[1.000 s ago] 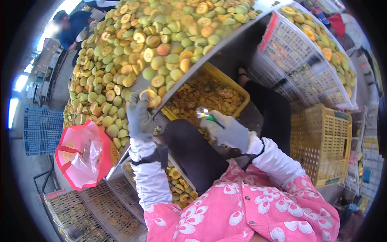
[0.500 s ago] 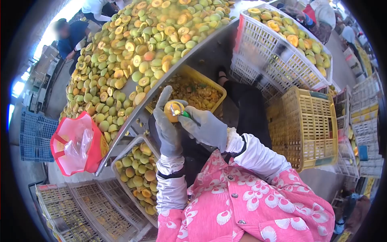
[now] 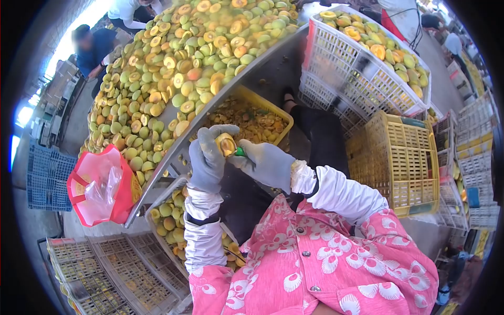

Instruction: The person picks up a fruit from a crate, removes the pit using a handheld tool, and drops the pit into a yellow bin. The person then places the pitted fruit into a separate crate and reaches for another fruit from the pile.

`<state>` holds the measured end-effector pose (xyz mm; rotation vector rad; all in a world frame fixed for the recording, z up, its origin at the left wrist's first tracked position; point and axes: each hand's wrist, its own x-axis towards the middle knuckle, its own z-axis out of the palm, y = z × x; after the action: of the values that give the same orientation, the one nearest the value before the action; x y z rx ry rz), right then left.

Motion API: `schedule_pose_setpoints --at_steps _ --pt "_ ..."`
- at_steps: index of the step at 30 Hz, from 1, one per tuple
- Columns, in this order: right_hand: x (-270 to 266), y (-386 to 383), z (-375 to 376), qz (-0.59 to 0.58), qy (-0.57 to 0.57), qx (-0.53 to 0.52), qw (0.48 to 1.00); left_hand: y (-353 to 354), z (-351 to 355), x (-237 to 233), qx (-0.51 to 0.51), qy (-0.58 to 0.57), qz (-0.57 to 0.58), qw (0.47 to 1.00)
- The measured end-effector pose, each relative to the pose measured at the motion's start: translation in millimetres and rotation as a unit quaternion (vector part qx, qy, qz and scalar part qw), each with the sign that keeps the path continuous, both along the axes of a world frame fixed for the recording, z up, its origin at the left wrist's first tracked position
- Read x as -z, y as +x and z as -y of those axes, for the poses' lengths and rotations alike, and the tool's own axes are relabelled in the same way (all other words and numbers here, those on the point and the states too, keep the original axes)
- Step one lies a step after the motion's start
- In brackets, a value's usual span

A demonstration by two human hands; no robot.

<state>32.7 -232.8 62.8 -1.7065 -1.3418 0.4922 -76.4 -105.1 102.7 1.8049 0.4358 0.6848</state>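
My left hand (image 3: 209,157), in a grey glove, has its fingers wrapped round a halved yellow fruit (image 3: 227,144). The cut face shows a hollow and a ring-like edge. My right hand (image 3: 266,164), also gloved, grips a small green-handled tool (image 3: 240,151) whose tip meets the fruit's right side. Both hands are close together over my lap, in front of a yellow crate (image 3: 286,116) holding peelings and fruit scraps. A large heap of halved green and yellow fruit (image 3: 157,94) lies on a metal table (image 3: 251,62) beyond.
A white crate of fruit (image 3: 336,58) stands at upper right, with an empty yellow crate (image 3: 391,168) below it. Left are a red-and-white bag (image 3: 105,184) and blue crates (image 3: 48,176). Another fruit crate (image 3: 167,223) sits beside my left forearm. A co-worker (image 3: 94,50) is at upper left.
My left hand has shifted left and its fingers have curled over the fruit. The fruit has turned, and the tool's metal loop no longer shows in front of it.
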Motion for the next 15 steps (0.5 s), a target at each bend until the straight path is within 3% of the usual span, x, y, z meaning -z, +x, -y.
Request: schedule_pose_setpoints --at_steps 2,3,5,7,8,13,15 --pt "-2.8 -4.4 -7.7 -0.078 0.042 -0.01 0.996 1.1 -4.7 -6.0 0.03 0.024 -0.03 0.999" --pt "-5.5 -6.4 -9.0 -0.078 0.046 -0.01 0.996 2.3 -1.9 -4.6 0.013 -0.019 0.027 0.999" --pt "-29.8 -13.9 -7.9 -0.385 -0.075 -0.031 0.919 7.3 11.3 2.6 -0.002 -0.061 0.082 0.995" --pt "-23.9 -18.5 -13.2 -0.374 -0.031 -0.04 0.926 13.0 27.0 16.9 -0.139 0.028 0.154 0.978" --pt "-21.6 -19.7 -15.2 -0.361 0.009 -0.049 0.931 11.2 26.1 24.8 -0.147 -0.078 0.127 0.978" --pt "-31.8 -10.3 -14.7 -0.392 -0.11 -0.077 0.91 16.0 11.0 15.7 -0.179 -0.075 0.126 0.973" --pt "-32.8 -4.4 -13.4 -0.423 -0.146 -0.086 0.89 16.5 5.5 3.6 -0.173 -0.069 -0.034 0.982"
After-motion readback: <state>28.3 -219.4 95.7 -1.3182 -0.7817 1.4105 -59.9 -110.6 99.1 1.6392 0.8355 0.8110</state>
